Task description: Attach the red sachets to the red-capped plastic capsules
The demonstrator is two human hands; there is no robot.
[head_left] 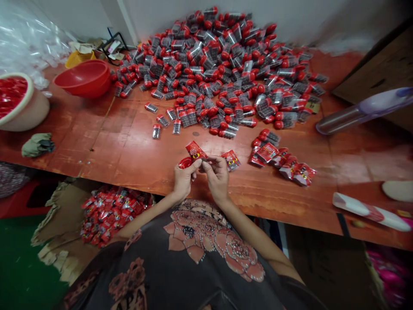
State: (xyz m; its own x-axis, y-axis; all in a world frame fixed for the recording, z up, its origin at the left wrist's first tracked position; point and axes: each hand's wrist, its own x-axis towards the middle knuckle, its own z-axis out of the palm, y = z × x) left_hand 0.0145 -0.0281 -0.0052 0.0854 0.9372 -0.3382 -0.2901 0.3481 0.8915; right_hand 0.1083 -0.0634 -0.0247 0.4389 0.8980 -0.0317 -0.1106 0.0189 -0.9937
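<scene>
My left hand (183, 178) and my right hand (217, 176) meet at the near edge of the red wooden table (129, 146). The left hand pinches a small red-capped capsule (185, 162) and a red printed packet (195, 151). The right hand's fingers are closed on the same item from the other side. Another red packet (231, 159) lies just right of the right hand. A big heap of red-capped clear capsules (226, 69) fills the far middle of the table.
A row of red packets (284, 161) lies to the right. Red bowls (84, 78) and a cream bowl (24, 107) stand at the left. A cardboard box of packets (109, 213) sits below the table edge. A clear bottle (361, 113) lies at the right.
</scene>
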